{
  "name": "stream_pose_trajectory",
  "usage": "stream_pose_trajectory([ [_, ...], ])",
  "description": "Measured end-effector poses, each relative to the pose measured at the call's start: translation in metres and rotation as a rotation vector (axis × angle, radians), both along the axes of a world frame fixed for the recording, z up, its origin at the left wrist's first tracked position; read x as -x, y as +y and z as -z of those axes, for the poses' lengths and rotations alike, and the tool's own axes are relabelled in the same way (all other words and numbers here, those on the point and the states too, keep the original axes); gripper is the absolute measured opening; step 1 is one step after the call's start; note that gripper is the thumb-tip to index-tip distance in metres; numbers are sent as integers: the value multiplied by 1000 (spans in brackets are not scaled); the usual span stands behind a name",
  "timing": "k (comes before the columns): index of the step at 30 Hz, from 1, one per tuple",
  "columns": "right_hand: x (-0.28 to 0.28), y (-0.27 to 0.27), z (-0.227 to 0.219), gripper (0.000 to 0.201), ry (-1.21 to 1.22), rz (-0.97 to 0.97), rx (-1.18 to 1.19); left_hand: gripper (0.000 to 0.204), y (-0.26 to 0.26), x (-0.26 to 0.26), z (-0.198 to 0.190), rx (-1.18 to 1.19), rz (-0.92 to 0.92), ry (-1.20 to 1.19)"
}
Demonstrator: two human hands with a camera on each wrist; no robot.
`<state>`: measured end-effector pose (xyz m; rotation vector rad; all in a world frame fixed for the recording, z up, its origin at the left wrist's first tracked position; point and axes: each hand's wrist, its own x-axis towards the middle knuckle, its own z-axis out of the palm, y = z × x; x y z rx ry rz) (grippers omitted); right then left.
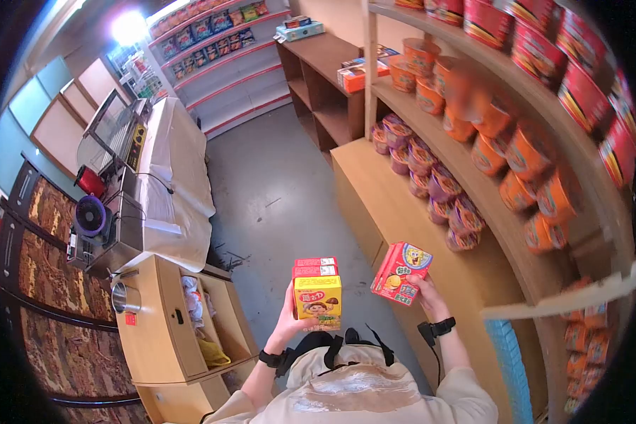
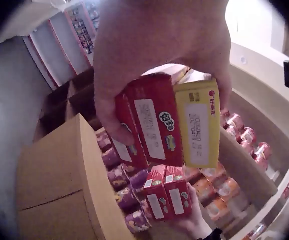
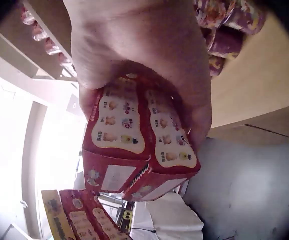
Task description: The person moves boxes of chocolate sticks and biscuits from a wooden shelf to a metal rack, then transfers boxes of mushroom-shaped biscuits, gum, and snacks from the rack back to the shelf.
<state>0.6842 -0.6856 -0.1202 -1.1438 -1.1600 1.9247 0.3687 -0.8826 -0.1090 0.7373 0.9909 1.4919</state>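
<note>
My left hand [image 1: 287, 324] grips a stack of small snack boxes: a yellow box [image 1: 318, 302] with a cartoon child and mushroom on its front, and two red boxes [image 1: 315, 266] behind it. In the left wrist view, thumb and fingers span the yellow box [image 2: 199, 130] and the red boxes [image 2: 152, 122] side by side. My right hand [image 1: 431, 298] holds two red snack boxes [image 1: 404, 272] with a yellow sponge cartoon on the front. The right wrist view has this pair [image 3: 119, 122] clasped together, printed sides facing out. Both hands are in front of the torso, apart from each other.
To the right, shelves [image 1: 431, 120] carry orange, purple and red noodle tubs above a wooden ledge [image 1: 374, 191]. A white-covered table [image 1: 173, 162] with a purple fan [image 1: 92, 215] and a wooden cabinet [image 1: 148, 318] stand left. Snack shelves [image 1: 226, 78] line the back, beyond grey floor.
</note>
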Motion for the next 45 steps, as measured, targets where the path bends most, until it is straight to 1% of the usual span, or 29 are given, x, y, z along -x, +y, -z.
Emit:
stream_pose_trajectory([
  [3, 51, 37, -14, 68, -11, -19, 9, 108, 27, 32, 14, 20, -57, -39],
  [4, 66, 52, -10, 68, -10, -30, 4, 107, 40, 45, 20, 27, -69, -34],
  [6, 93, 77, 6, 69, -90, 32, -70, 106, 69, 73, 32, 33, -87, -43],
  [7, 107, 87, 13, 69, -90, 21, -78, 106, 84, 89, 36, 25, -98, -44],
  [9, 138, 113, 24, 68, -135, 63, -15, 106, 117, 120, 45, 39, -113, -31],
  [11, 171, 138, 32, 66, -128, 55, 19, 105, 154, 152, 60, 42, -105, -20],
  [13, 206, 165, 34, 59, -142, 141, -1, 104, 203, 190, 52, 18, -75, 22],
  [14, 217, 179, 33, 59, -151, 147, 5, 107, 222, 205, 45, 19, -36, -15],
  [15, 234, 197, 32, 59, -104, 160, 2, 107, 242, 223, 38, 17, -30, -20],
  [16, 248, 212, 30, 58, -57, 171, 2, 108, 259, 239, 33, -16, 13, 27],
  [17, 262, 227, 29, 58, -58, 175, 5, 110, 276, 257, 29, -49, 56, 75],
  [18, 277, 242, 24, 57, -6, 158, 27, 112, 293, 272, 25, -47, 66, 97],
  [20, 308, 271, 16, 53, 88, 116, 31, 112, 321, 298, 22, -68, 70, 94],
  [21, 320, 289, 22, 53, 86, 108, 41, 112, 337, 307, 27, -83, 73, 88],
  [23, 352, 316, 27, 48, 172, 91, 47, 111, 358, 328, 31, -81, 43, 68],
  [27, 424, 365, 21, 45, 168, 85, 122, 110, 398, 375, 47, -51, -13, 5],
  [29, 454, 395, 28, 47, 147, 29, 165, 110, 420, 397, 54, -36, -43, 2],
  [32, 504, 450, 36, 47, 173, -59, 148, 109, 458, 440, 58, -25, -83, 27],
  [34, 533, 482, 45, 47, 163, -60, 165, 109, 477, 463, 57, -16, -105, 46],
  [35, 552, 508, 42, 48, 165, -60, 150, 109, 495, 478, 52, -25, -130, 89],
  [36, 572, 525, 36, 51, 246, -53, 132, 109, 508, 491, 50, -23, -159, 123],
  [37, 584, 538, 29, 51, 241, -65, 149, 109, 516, 498, 50, -7, -172, 119],
  [39, 623, 581, 12, 53, 360, -80, 105, 109, 551, 529, 48, -50, -178, 143],
  [40, 636, 601, 11, 53, 375, -94, 91, 110, 566, 541, 41, -15, -199, 198],
  [44, 669, 658, -8, 50, 367, -4, 43, 111, 628, 577, 41, 15, -180, 122],
  [45, 672, 668, -11, 49, 416, 50, 49, 111, 645, 585, 37, 20, -152, 117],
])
